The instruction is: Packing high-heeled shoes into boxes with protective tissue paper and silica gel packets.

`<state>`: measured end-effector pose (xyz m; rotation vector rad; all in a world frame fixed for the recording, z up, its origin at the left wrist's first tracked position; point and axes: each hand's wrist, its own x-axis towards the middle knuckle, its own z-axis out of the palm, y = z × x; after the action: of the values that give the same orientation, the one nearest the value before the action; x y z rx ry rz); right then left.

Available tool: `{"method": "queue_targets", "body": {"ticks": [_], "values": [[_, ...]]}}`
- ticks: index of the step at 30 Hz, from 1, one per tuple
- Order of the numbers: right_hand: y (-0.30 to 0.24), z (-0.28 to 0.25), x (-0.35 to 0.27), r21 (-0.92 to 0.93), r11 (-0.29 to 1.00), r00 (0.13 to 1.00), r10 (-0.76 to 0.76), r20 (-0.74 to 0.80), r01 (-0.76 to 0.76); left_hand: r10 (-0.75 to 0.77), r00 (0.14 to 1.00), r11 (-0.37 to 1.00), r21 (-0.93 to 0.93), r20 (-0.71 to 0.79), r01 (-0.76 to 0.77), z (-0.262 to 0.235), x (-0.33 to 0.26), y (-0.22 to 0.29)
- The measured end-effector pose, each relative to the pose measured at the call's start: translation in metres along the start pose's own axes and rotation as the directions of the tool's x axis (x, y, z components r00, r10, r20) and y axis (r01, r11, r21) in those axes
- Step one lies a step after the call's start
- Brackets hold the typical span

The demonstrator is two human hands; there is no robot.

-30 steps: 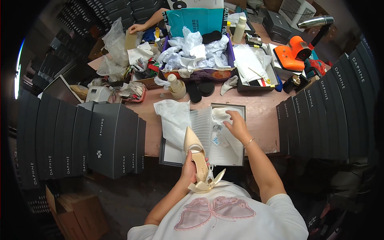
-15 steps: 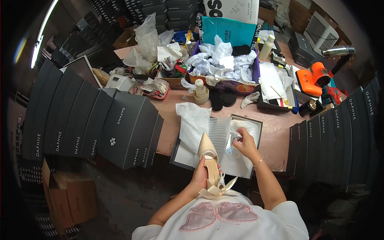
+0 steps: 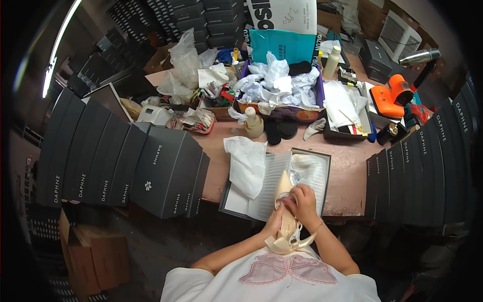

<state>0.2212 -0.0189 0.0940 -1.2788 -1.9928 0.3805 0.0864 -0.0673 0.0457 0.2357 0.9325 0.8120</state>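
A cream pointed shoe point(image 3: 283, 184) with a bow at its heel end is gripped along its side by my left hand point(image 3: 273, 223), toe pointing away from me. My right hand point(image 3: 305, 205) is at the shoe's opening, fingers pinched together. Whatever they pinch is mostly hidden; a pale, shiny bit shows beside the fingertips. Beneath the toe lies an open shoe box point(image 3: 327, 173), lined with white ribbed padding point(image 3: 275, 166). White tissue paper point(image 3: 246, 168) spills over the box's left part. A small printed packet point(image 3: 296, 177) rests in the right part.
Dark shoe boxes stand stacked at left point(image 3: 166, 171) and right point(image 3: 420, 171). Behind the open box are a cream bottle point(image 3: 253, 125), black round pads point(image 3: 287, 129) and a purple carton point(image 3: 322, 93) of crumpled tissue. An orange device point(image 3: 387, 100) sits at the back right.
My right hand has moved from the box's right part to the shoe's opening. The shoe and my left hand have shifted right, and the view has turned slightly.
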Motion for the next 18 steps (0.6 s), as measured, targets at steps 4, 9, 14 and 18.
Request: {"method": "queue_targets", "body": {"ticks": [4,9,14,18], "values": [[0.001,0.007,0.004,0.317,0.918,0.963,0.182,0.199,-0.239,-0.021,0.997,0.989,0.145,0.072,0.010,-0.002,-0.010,0.011],[0.014,0.029,0.011,0.175,0.951,0.944,0.205,0.258,-0.254,0.080,0.994,0.985,0.144,0.077,-0.090,-0.010,0.007,0.018],[0.047,-0.005,0.013,0.018,0.955,0.912,0.277,0.302,-0.296,0.392,0.914,0.808,0.514,-0.101,-0.290,-0.066,0.037,0.076],[0.101,-0.020,-0.032,-0.415,0.881,0.927,0.327,0.184,-0.229,0.737,0.675,0.450,0.718,0.037,-0.530,-0.029,0.026,0.112]]}}
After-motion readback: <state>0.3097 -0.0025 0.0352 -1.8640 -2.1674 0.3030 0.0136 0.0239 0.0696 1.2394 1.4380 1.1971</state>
